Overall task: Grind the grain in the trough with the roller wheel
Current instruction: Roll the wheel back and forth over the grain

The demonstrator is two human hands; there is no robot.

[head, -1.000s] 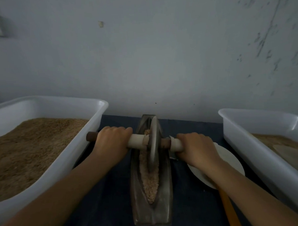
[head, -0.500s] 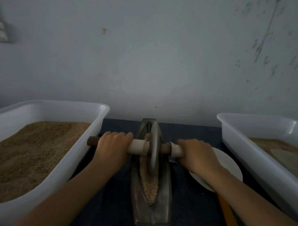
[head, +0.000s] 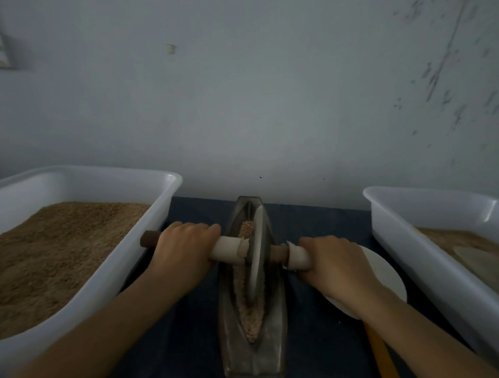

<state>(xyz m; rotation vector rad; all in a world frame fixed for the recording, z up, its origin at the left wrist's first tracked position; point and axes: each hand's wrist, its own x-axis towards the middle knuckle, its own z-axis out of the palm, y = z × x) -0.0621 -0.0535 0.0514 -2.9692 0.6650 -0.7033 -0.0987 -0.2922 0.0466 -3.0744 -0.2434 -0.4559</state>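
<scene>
A: What lies nearest?
B: The boat-shaped trough, lengthwise on the dark cloth, with grain along its groove.
A: And the roller wheel?
B: Upright in the groove, past the middle. The left hand and right hand each curl tightly round its axle handle.
A: Beyond?
B: White tubs of grain flank it.

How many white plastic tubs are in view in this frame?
2. One white tub stands left of the trough, heaped with brown grain. The other white tub stands at the right, cut off by the frame edge. Others may lie outside the view.
</scene>
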